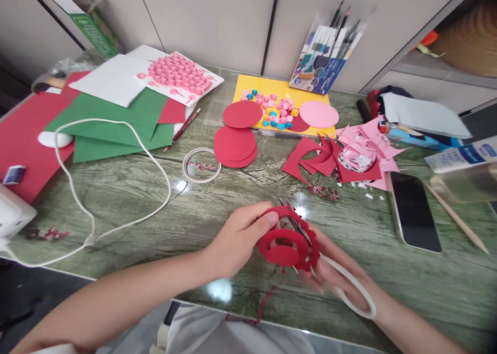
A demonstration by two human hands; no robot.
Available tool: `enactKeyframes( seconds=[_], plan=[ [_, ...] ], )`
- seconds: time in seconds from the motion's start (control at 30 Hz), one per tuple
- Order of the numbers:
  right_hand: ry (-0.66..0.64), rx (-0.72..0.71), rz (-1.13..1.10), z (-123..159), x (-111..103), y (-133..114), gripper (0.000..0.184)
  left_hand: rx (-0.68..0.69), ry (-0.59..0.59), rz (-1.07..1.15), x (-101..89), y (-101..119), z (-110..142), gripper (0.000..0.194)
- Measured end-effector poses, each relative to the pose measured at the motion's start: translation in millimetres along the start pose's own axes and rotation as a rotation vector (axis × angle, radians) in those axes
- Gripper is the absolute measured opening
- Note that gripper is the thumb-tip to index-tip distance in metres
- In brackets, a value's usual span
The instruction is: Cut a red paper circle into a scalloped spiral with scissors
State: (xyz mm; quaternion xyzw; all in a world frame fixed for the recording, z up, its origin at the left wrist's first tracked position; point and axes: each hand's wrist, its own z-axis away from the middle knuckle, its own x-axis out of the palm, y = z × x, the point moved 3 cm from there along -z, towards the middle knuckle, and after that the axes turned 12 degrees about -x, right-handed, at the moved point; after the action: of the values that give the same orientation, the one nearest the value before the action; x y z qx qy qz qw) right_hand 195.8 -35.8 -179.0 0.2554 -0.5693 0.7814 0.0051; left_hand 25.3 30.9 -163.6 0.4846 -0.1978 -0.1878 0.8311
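My left hand (235,242) pinches a red paper spiral (282,255) between thumb and fingers, above the front of the table. The paper has a scalloped outer edge and a round middle. My right hand (330,263) grips scissors (365,294) by their white handles, and part of that grip is hidden. The blades lie within the paper, along the scalloped strip. Thin red scraps (266,302) are at the table's front edge below my hands.
Red paper circles (235,144) and a roll of tape (202,165) lie ahead. Cut-off paper scraps (361,155) and a phone (415,211) are to the right. On the left, a white cable (145,149) loops beside green sheets (116,118).
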Motion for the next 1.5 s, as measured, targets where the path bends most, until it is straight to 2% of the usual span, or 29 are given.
enactKeyframes(
  seconds=[0.2,0.4,0.63,0.93,1.27,1.5],
  plan=[
    [-0.036,0.038,-0.052,-0.4,-3.0,-2.5,0.051,-0.001,0.002,-0.009,-0.7,0.0,-0.2,0.035],
    [-0.145,0.046,-0.099,-1.8,-3.5,-6.2,0.043,0.01,0.041,0.027,-5.1,3.5,-1.7,0.034],
    [-0.239,0.039,-0.099,-2.4,-5.0,-7.3,0.04,0.028,0.025,-0.078,-9.4,8.5,-1.8,0.034],
    [-0.164,0.007,0.002,1.2,-2.8,-8.0,0.034,0.019,0.032,-0.059,-6.3,5.9,-0.1,0.035],
    [-0.104,0.035,0.081,5.1,-2.8,-8.1,0.029,0.031,0.035,-0.033,-5.0,5.5,2.1,0.035],
    [-0.083,0.037,0.118,5.3,-3.1,-7.2,0.031,0.034,0.038,-0.025,-4.5,7.4,3.0,0.035]
  ],
)
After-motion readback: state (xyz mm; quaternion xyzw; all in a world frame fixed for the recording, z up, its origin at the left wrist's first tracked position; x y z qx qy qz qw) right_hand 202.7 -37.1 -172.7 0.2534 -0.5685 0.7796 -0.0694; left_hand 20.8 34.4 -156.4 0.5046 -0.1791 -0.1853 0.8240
